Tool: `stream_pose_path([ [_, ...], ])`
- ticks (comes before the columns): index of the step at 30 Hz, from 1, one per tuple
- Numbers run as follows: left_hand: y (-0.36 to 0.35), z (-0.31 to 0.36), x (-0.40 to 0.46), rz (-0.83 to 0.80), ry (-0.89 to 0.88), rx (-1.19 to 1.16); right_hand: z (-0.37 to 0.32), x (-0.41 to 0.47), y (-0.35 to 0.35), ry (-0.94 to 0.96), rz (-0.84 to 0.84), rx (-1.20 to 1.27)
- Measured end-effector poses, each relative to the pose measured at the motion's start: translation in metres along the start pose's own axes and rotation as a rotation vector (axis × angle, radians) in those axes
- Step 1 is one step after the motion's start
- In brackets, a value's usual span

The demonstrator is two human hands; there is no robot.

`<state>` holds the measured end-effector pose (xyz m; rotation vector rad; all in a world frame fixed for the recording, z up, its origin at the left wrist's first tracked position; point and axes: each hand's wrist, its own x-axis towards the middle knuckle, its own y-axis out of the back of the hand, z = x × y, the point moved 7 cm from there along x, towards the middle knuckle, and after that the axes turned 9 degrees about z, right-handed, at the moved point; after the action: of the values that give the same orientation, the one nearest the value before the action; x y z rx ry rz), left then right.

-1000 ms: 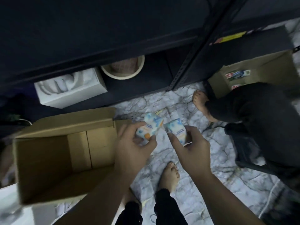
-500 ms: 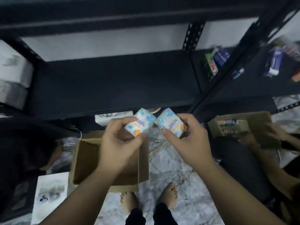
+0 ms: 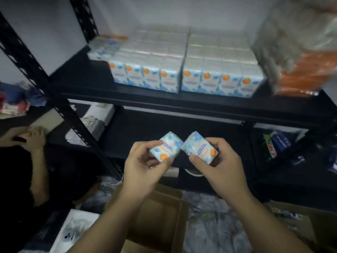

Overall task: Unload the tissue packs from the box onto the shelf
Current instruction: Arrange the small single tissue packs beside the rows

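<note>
My left hand [image 3: 141, 167] grips one small white-and-blue tissue pack [image 3: 166, 149] with an orange dot. My right hand [image 3: 218, 166] grips a second, matching pack [image 3: 199, 147]; the two packs touch at their top corners. Both are held in front of the dark middle shelf, below the upper black shelf [image 3: 164, 99]. On that upper shelf stand two blocks of several matching packs [image 3: 182, 70], lined up in rows. The open cardboard box [image 3: 160, 212] lies on the floor beneath my forearms, its inside mostly hidden.
A perforated black upright [image 3: 54, 92] runs diagonally at left. Another person's hand [image 3: 34, 137] reaches a shelf at far left. An orange-and-clear bag [image 3: 299, 57] sits right of the stacked packs. A second cardboard box [image 3: 295, 221] lies at bottom right, a white box [image 3: 74, 230] at bottom left.
My view has swung up from the floor and box to the upper shelf with stacked packs. Both hands rose along, keeping their packs side by side.
</note>
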<state>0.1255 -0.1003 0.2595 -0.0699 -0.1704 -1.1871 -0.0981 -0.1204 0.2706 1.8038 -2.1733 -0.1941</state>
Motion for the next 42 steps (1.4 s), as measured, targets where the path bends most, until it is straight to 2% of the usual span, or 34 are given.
stream_pose_path([
  [5, 0.056, 0.016, 0.053, 0.021, -0.018, -0.067, -0.045, 0.019, -0.056, 0.062, 0.003, 0.005],
  [10, 0.112, 0.028, 0.115, 0.001, -0.045, -0.071, -0.093, 0.045, -0.116, 0.099, 0.076, 0.002],
  [16, 0.166, 0.045, 0.191, 0.017, -0.14, -0.029, -0.147, 0.077, -0.174, 0.257, 0.135, -0.165],
  [20, 0.19, 0.046, 0.24, 0.041, -0.133, 0.027, -0.177, 0.103, -0.203, 0.398, 0.14, -0.312],
  [25, 0.2, 0.033, 0.286, 0.04, -0.154, 0.198, -0.194, 0.136, -0.234, 0.53, 0.126, -0.536],
  [29, 0.201, 0.021, 0.304, 0.018, -0.258, 0.452, -0.202, 0.158, -0.25, 0.57, 0.07, -0.673],
  [31, 0.199, 0.017, 0.309, 0.004, -0.305, 0.571, -0.206, 0.169, -0.252, 0.586, 0.044, -0.693],
  [36, 0.191, 0.022, 0.316, -0.003, -0.361, 0.702, -0.22, 0.197, -0.247, 0.604, 0.019, -0.649],
  [42, 0.174, 0.029, 0.32, -0.028, -0.404, 0.96, -0.21, 0.228, -0.218, 0.509, 0.065, -0.685],
])
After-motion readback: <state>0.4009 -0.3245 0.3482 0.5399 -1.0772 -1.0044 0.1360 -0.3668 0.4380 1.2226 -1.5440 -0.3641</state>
